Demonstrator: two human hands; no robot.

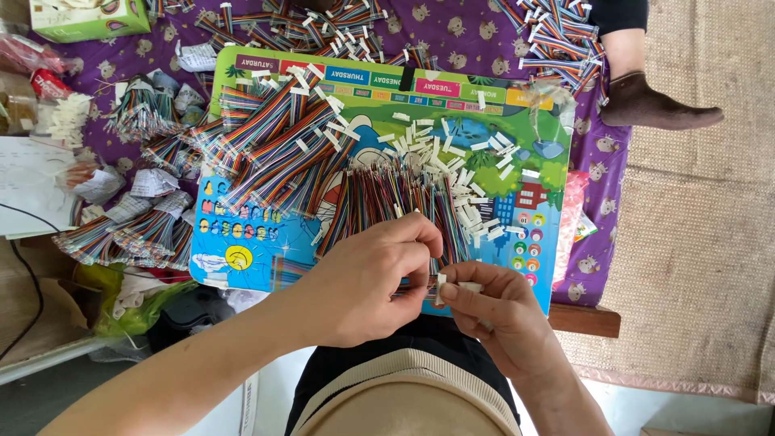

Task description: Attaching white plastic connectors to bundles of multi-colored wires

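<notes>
My left hand (371, 278) pinches the near end of a multicoloured ribbon cable (420, 282) at the front edge of a bright printed board (250, 258). My right hand (496, 311) holds a small white plastic connector (442, 284) right against that cable end, thumb and forefinger closed on it. Just beyond my hands lies a row of ribbon cables (387, 198), and loose white connectors (436, 149) are scattered over the board's middle and right.
A heap of finished ribbon cables (274, 137) covers the board's left; more bundles (129, 230) lie on the purple cloth (460, 32). A green box (89, 16) sits far left. Another person's socked foot (654, 105) rests at the upper right on a woven mat (694, 242).
</notes>
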